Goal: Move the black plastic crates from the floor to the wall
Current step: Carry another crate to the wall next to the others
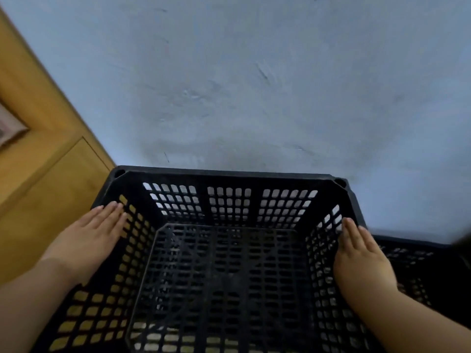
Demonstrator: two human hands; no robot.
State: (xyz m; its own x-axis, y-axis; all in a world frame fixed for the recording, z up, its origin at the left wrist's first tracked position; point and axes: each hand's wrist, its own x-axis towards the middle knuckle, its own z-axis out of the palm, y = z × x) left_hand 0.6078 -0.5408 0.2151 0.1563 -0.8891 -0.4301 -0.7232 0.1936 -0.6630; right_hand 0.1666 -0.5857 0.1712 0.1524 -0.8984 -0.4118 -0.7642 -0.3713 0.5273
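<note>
A black plastic crate [229,178] with perforated walls and floor fills the lower half of the head view, its far rim close against the pale blue wall [254,85]. My left hand [89,238] lies flat on the crate's left rim, fingers stretched forward. My right hand [362,258] lies flat on the right rim in the same way. Neither hand curls around the rim. A second black crate [418,261] shows partly behind my right hand, lower down and also near the wall.
A yellow wooden cabinet or door [46,154] stands at the left, meeting the wall in a corner right beside the crate. The wall surface is scuffed.
</note>
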